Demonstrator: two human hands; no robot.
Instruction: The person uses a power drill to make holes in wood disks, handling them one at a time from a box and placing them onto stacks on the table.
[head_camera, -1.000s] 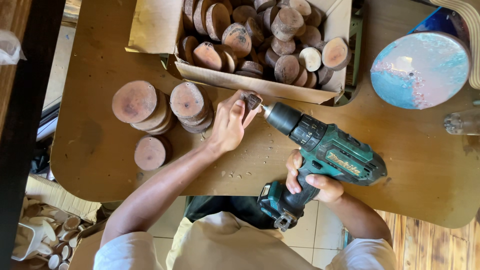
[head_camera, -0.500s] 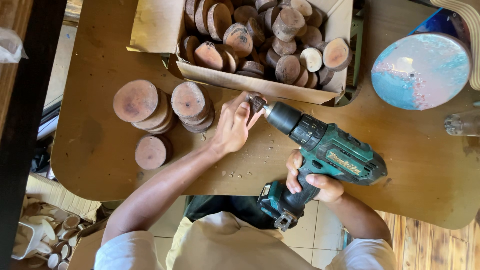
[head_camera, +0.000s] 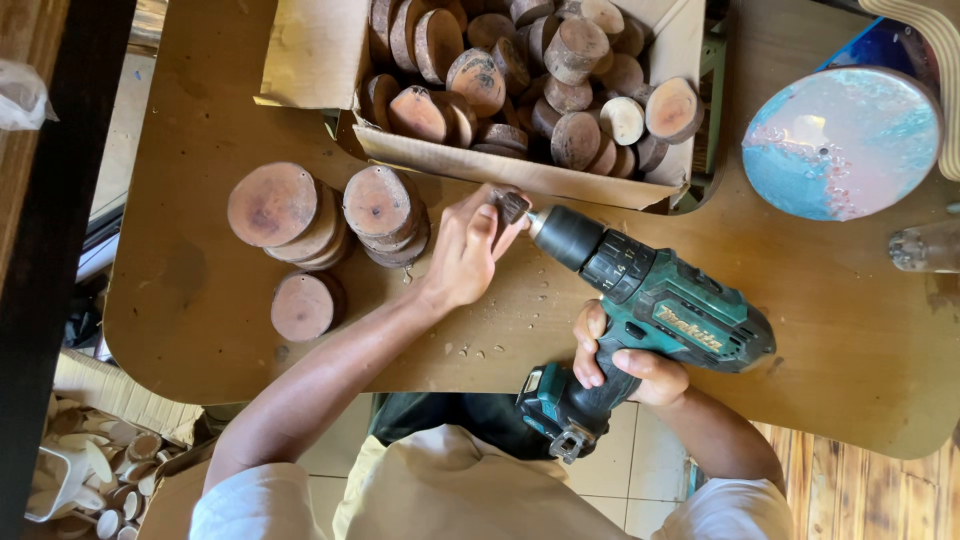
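On the table (head_camera: 820, 330), the box (head_camera: 520, 170) filled with wood slices (head_camera: 480, 80) sits at the far edge, with two stacks of slices (head_camera: 330, 215) to its left and nearer, and a single slice (head_camera: 303, 306) in front of those. The left hand (head_camera: 465, 255) rests just before the box, pinching a small wood piece (head_camera: 512, 206) against the tip of the drill (head_camera: 640, 300), which lies to its right in the right hand (head_camera: 625, 360). A round disc (head_camera: 840, 140) sits to the right of the box.

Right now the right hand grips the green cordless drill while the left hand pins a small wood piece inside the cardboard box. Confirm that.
Not quite. The left hand pins the small wood piece on the table, outside the cardboard box. The right hand does grip the green cordless drill, per the head view.
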